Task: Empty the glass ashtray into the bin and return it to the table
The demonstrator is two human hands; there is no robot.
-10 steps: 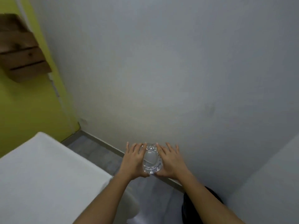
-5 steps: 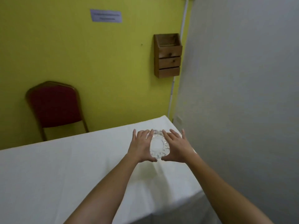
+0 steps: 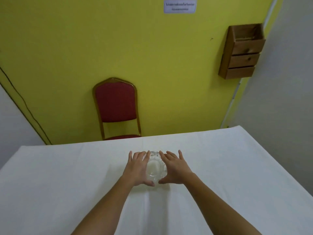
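head view: glass ashtray [image 3: 155, 167] cupped between left hand [image 3: 137, 168] and right hand [image 3: 175, 169], both equally near, clamped on its sides, low over white desk [image 3: 67, 175]; contact unclear.

A yellow wall [image 3: 118, 39] bears a small white sign [image 3: 179, 6] and a wooden wall box [image 3: 242, 53]. A red padded chair [image 3: 116, 106] stands against it, beside a grey wall [image 3: 288, 82].

Clear cut-pattern ashtray [image 3: 155, 168] sat on white cloth [image 3: 67, 180]; at twelve o'clock, red chair [image 3: 116, 106], gold frame, yellow wall [image 3: 84, 39].
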